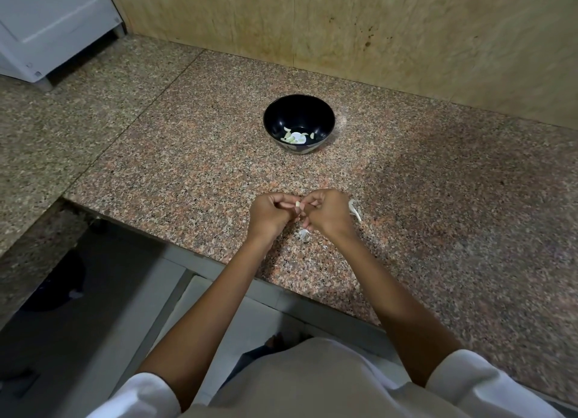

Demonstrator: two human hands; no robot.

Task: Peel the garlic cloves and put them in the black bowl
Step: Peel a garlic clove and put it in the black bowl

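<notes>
Left hand (270, 215): fingers curled, pinching one end of a garlic clove, held low over the bench (438, 230).
Garlic clove (297, 204): small and pale, caught between the fingertips of both hands; how much skin is left on it is too small to tell.
Black bowl (281, 114): straight ahead of the hands and well apart from them, standing upright on the bench.
Peeled cloves (294, 137): several lying in the bottom of the bowl.
Skin scrap (305, 233): on the bench just below the hands, between the wrists.
Right hand (328, 212): fingers curled, pinching the clove's other end, likely picking at its skin.
Larger skin (355, 211): on the bench just right of the right hand.
Risk, slipping: a bare clove is slick, so a hard pull could shoot it out of the pinch and off the bench edge near the wrists.
Risk, skin carried over: papery bits may cling to the fingers and drop into the bowl with the clove.
Risk, the carry: the bowl is far from the hands, so a loose pinch could drop the clove on the way.
</notes>
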